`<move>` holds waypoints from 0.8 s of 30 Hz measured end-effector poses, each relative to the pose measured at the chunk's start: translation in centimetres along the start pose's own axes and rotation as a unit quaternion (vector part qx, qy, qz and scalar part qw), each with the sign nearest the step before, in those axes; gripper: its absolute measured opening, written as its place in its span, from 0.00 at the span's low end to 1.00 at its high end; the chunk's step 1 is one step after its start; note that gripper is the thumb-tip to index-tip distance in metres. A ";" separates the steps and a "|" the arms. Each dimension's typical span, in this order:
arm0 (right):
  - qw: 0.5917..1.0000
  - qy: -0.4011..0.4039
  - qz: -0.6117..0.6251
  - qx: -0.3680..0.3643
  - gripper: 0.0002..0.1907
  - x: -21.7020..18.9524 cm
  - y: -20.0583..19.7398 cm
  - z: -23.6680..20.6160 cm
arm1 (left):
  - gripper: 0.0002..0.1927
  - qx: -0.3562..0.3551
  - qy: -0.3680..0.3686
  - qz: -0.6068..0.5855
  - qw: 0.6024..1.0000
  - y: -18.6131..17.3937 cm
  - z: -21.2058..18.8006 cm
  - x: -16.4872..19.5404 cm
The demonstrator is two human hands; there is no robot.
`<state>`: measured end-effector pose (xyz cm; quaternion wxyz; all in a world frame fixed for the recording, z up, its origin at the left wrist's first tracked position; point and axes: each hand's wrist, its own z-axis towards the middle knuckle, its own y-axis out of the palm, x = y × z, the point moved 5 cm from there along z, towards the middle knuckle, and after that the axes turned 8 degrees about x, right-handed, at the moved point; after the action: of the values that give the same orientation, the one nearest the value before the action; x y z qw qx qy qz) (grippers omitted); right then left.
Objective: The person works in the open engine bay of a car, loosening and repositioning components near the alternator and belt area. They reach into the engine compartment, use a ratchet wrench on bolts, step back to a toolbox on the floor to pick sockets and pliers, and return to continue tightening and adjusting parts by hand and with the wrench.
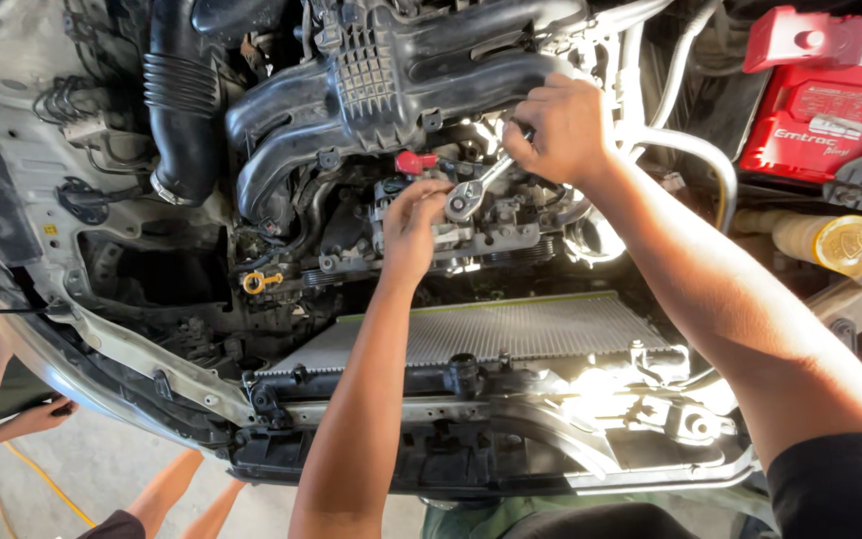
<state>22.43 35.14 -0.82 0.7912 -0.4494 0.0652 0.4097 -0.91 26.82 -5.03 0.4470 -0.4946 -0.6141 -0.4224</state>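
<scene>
The right hand (563,128) has its fingers clamped on the handle of a ratchet wrench (473,192). The left hand (413,222) fingers pinch together at the wrench head, seemingly steadying it, beside a red cap (413,161).

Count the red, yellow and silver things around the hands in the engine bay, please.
Red: 2, the battery cover and the small cap.
Yellow: 2, the dipstick ring and the round cap.
Silver: 1, the ratchet held by the right hand, steadied by the left hand.
Total: 5
</scene>
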 end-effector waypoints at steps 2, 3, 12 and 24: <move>1.000 0.001 0.011 0.018 0.09 0.4 0.4 -0.7 | 0.12 0.019 0.036 0.102 0.994 0.6 -0.1 1.3; 1.000 0.003 0.018 0.024 0.09 0.5 0.5 -1.0 | 0.12 0.030 0.050 0.152 0.987 1.0 -0.1 2.1; 0.999 0.012 0.003 -0.033 0.13 0.1 1.6 0.5 | 0.11 0.063 0.177 0.331 0.925 4.1 -1.0 8.0; 0.998 0.013 -0.011 -0.068 0.11 0.3 2.1 0.3 | 0.08 0.043 0.392 0.468 0.791 -3.3 -0.8 6.6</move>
<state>21.04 36.07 -2.19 0.7622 -0.5085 0.0423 0.3983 -4.77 27.09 1.32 0.8131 -0.4939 -0.0967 -0.2926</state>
